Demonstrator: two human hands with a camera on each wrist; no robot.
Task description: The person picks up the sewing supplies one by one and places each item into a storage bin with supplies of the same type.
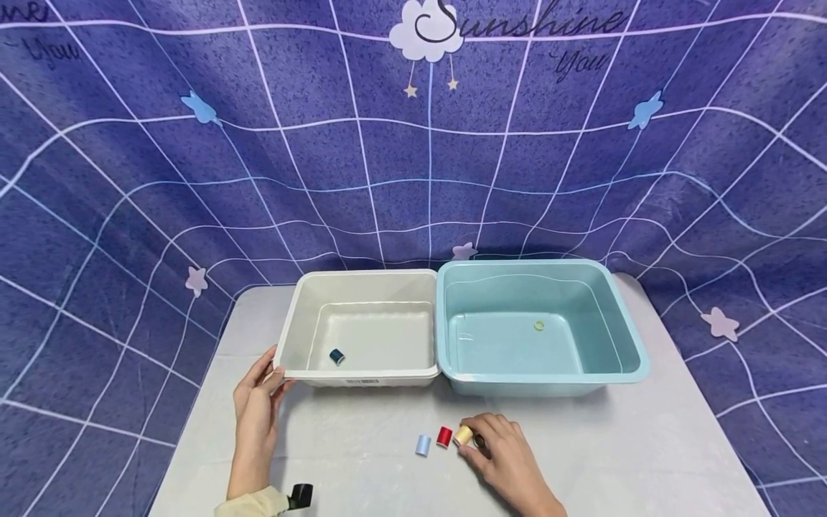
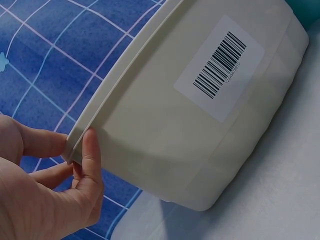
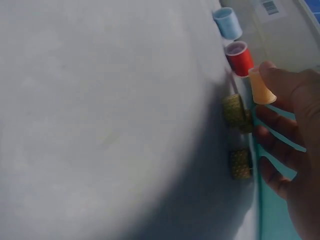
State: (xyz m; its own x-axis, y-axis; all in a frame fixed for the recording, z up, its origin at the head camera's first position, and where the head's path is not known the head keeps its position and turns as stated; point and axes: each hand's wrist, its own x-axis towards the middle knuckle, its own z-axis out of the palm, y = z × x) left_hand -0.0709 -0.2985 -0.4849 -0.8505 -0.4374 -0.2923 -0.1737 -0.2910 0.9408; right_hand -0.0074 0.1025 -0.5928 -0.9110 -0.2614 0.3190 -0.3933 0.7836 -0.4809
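My left hand (image 1: 256,398) grips the front left corner of a white plastic bin (image 1: 362,375), thumb and fingers round its rim. A dark blue thread spool (image 1: 337,356) lies inside that bin. My right hand (image 1: 507,459) pinches a yellow thread spool (image 1: 462,435) between thumb and fingers, close over the table. Just left of it are a red thread spool (image 1: 444,436) and a light blue thread spool (image 1: 423,445). In the right wrist view, gold glittery ring-like pieces (image 3: 241,164) sit by the fingers, partly hidden in the head view.
A light blue bin (image 1: 543,388) stands against the right side of the white one, with a small yellowish-green ring (image 1: 539,326) on its floor. The bins stand along the back of the pale table (image 1: 362,459). Behind hangs a purple patterned cloth (image 1: 400,158).
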